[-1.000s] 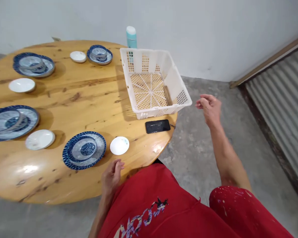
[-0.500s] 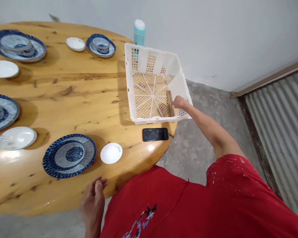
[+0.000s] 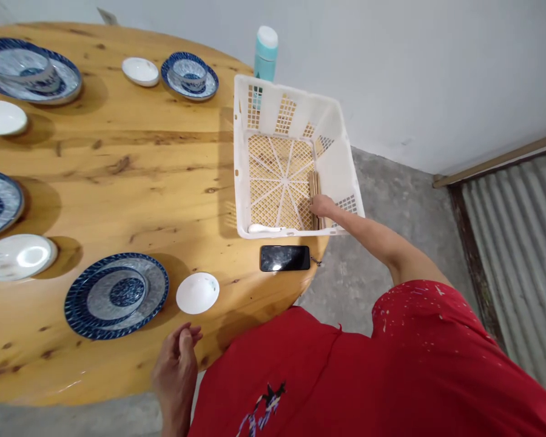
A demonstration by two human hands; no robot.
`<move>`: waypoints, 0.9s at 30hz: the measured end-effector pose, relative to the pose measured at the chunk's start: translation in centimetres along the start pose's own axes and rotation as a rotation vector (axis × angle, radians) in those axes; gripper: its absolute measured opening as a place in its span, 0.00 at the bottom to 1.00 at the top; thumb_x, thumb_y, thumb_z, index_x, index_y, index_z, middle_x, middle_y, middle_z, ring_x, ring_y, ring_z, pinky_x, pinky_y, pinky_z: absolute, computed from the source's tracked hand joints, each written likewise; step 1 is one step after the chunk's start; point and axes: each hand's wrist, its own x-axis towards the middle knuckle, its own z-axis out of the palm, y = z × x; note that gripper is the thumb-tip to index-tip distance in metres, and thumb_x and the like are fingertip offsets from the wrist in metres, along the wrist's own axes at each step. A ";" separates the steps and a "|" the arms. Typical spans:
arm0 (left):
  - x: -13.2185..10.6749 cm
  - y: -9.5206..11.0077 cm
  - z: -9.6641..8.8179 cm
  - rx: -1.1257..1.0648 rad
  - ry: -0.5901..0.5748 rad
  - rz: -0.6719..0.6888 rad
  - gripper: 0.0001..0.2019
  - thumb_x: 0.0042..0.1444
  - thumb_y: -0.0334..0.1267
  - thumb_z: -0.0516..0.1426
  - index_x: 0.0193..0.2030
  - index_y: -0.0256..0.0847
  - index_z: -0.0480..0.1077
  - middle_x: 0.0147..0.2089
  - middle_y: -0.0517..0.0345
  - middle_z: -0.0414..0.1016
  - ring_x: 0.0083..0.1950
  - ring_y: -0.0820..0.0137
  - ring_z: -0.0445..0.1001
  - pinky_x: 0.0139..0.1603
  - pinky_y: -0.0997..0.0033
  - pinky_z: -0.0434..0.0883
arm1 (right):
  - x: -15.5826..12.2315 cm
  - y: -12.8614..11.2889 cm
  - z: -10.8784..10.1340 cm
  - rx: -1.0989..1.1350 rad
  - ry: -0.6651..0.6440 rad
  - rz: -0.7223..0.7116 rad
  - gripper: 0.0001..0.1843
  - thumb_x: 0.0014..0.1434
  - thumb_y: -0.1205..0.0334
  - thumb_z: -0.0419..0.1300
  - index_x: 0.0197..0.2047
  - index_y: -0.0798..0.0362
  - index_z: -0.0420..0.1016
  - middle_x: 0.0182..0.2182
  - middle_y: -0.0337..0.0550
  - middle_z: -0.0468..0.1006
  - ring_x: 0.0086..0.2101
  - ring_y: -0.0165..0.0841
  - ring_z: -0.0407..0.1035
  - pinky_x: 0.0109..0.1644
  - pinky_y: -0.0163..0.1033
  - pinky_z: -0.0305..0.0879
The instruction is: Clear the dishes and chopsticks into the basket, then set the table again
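Head view: right hand (image 3: 323,207) at chopsticks (image 3: 313,184)

A white plastic lattice basket (image 3: 341,159) sits at the right edge of a round wooden table (image 3: 141,182), centre frame, a bundle of wooden chopsticks (image 3: 313,185) inside along its right wall, the right hand (image 3: 322,206) on them. A black smartphone (image 3: 284,258) lies just below the basket, a small white saucer (image 3: 197,292) lower left of the phone, a teal bottle (image 3: 264,54) behind the basket.

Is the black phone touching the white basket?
Apart. The head view shows a strip of bare table between the phone and the basket.
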 end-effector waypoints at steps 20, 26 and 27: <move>-0.5 -0.4 0.4 -0.037 0.087 -0.053 0.17 0.60 0.51 0.52 0.44 0.41 0.72 0.39 0.55 0.81 0.37 0.66 0.81 0.42 0.66 0.78 | 1.0 -2.1 0.7 -0.072 0.031 0.006 0.34 0.51 0.55 0.67 0.58 0.63 0.68 0.49 0.62 0.76 0.50 0.45 0.73 0.50 0.40 0.69; -1.2 -1.1 0.7 -0.068 0.141 -0.088 0.17 0.59 0.50 0.52 0.43 0.40 0.72 0.36 0.54 0.81 0.35 0.66 0.81 0.38 0.68 0.78 | 0.9 -2.7 0.3 -0.096 0.030 0.020 0.27 0.52 0.57 0.66 0.54 0.60 0.75 0.47 0.59 0.78 0.49 0.43 0.73 0.50 0.39 0.68; -1.3 -1.2 0.6 -0.067 0.136 -0.079 0.17 0.59 0.50 0.52 0.43 0.40 0.72 0.36 0.53 0.81 0.35 0.66 0.81 0.38 0.68 0.78 | 0.9 -2.7 0.4 -0.110 0.038 0.019 0.27 0.51 0.57 0.66 0.54 0.61 0.75 0.47 0.60 0.78 0.49 0.43 0.73 0.50 0.39 0.68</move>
